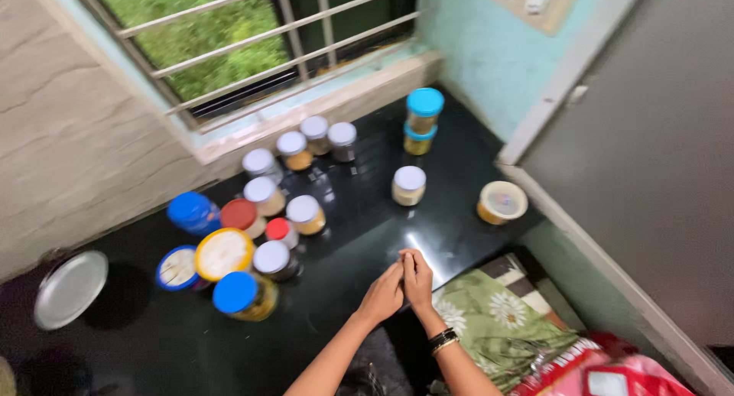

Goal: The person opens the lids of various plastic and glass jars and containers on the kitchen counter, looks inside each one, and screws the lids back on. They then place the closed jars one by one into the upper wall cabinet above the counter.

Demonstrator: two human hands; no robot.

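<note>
Both hands met near the desk's front edge, the left hand [384,293] and right hand [417,277] pressed side by side with fingers closed together; their grip seemed to hold nothing, though the blur leaves that uncertain. Nearest them, toward the left, stood a dark jar with a white lid [273,260] and a blue-lidded jar [243,295], part of a cluster packed close, probably to keep the black desk [367,228] free in front. A lone white-lidded jar [409,185] stood farther back, two stacked blue-lidded jars [423,121] by the back corner.
</note>
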